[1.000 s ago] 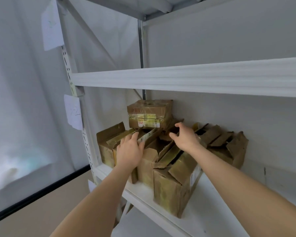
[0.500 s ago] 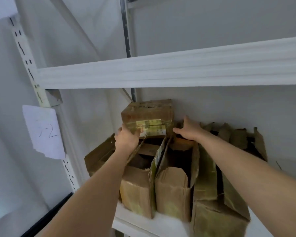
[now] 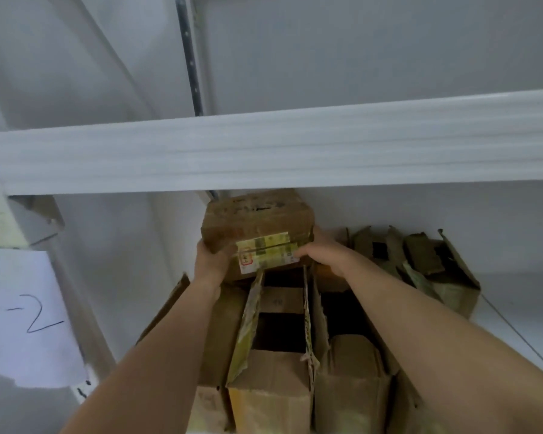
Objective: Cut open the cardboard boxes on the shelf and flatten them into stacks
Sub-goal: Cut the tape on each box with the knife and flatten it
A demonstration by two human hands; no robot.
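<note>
Cardboard, taped and labelled, the closed box (image 3: 257,227) sat atop open boxes (image 3: 273,339) on the white shelf (image 3: 514,336), under the upper shelf beam (image 3: 270,151). The left hand (image 3: 212,261) gripped its left corner; the right hand (image 3: 318,255) curled over its right front edge.

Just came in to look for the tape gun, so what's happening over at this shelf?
A person is reaching into the white shelf with both bare hands. The left hand and right hand grip the two ends of a closed cardboard box with a yellow label, which sits on top of several opened boxes standing on the shelf. More opened boxes stand to the right. No cutting tool is visible.
</note>
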